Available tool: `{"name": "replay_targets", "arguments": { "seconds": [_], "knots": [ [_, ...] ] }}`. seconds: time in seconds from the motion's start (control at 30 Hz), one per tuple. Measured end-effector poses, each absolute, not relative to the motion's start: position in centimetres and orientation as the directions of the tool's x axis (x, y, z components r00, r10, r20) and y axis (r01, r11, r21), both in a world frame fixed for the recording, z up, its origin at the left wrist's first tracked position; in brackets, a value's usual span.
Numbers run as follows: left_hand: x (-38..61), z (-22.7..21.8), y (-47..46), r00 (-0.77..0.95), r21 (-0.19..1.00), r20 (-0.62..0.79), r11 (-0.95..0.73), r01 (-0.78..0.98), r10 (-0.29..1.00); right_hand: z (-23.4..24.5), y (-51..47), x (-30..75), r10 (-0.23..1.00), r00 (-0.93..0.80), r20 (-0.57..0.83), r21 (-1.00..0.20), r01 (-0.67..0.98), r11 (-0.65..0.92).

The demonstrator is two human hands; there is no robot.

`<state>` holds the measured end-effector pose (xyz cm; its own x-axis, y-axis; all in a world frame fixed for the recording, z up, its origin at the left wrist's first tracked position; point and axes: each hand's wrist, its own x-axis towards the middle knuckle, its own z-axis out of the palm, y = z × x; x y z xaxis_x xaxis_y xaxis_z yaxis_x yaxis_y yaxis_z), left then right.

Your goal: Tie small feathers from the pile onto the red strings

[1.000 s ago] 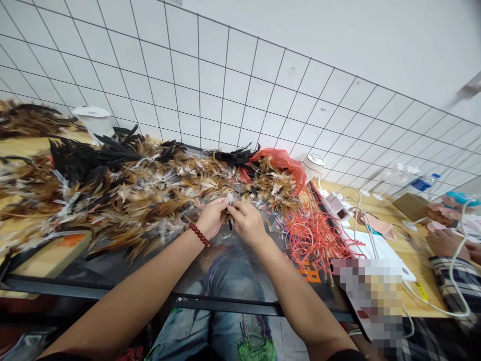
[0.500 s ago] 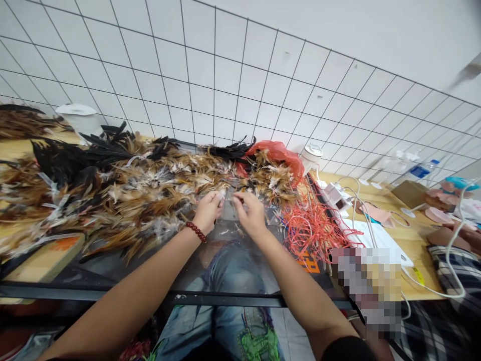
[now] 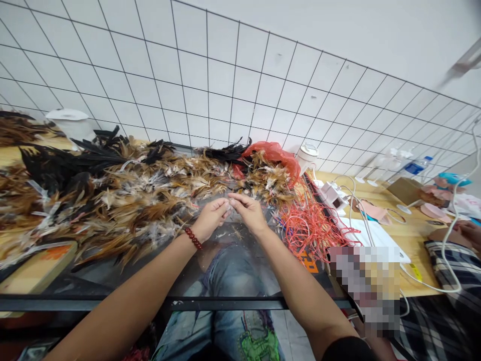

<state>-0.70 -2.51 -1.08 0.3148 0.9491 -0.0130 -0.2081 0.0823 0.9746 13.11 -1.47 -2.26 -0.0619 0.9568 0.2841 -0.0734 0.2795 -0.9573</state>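
My left hand (image 3: pixel 211 217), with a red bead bracelet (image 3: pixel 193 237) on its wrist, is closed in a pinch over the see-through tray top. Against its fingertips, my right hand (image 3: pixel 248 212) also pinches, thumb and index finger together. What lies between the fingers is too small to make out. A wide pile of brown and cream feathers (image 3: pixel 139 200) spreads to the left of and behind my hands. Longer black feathers (image 3: pixel 67 160) lie at its back left. Right of my right hand is a tangle of red strings (image 3: pixel 308 220).
Behind the feathers lies a red plastic bag (image 3: pixel 276 153). A black wire grid (image 3: pixel 233 75) stands along the wall. White cables and a charger (image 3: pixel 332 195) run over the wooden table at right, near a white board (image 3: pixel 379 238). A person in plaid (image 3: pixel 447 265) sits at far right.
My hands were slightly apart and have come together at the fingertips. The pale bit at my left fingertips is no longer plain to see. The view has shifted slightly.
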Motion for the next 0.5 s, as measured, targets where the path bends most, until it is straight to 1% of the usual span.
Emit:
{"name": "replay_targets", "arguments": {
  "seconds": [0.17, 0.23, 0.37, 0.5],
  "knots": [
    [-1.0, -0.7, -2.5, 0.412, 0.959, -0.07, 0.175, -0.224, 0.908, -1.9, -1.6, 14.0, 0.94, -0.211, 0.269, -0.963, -0.096, 0.254],
    [-1.1, -0.7, -2.5, 0.433, 0.956, -0.091, 0.201, -0.214, 0.897, -1.8, -1.6, 14.3, 0.932, -0.228, 0.282, -0.959, -0.098, 0.266],
    [-1.1, -0.5, -2.6, 0.452, 0.953, -0.108, 0.223, -0.208, 0.885, -1.8, -1.5, 14.2, 0.93, -0.151, 0.334, -0.942, -0.084, 0.325],
    [-0.8, -0.7, -2.7, 0.456, 0.955, -0.119, 0.228, -0.192, 0.882, -1.7, -1.5, 13.8, 0.915, -0.082, 0.395, -0.916, 0.034, 0.399]
  ]
}}
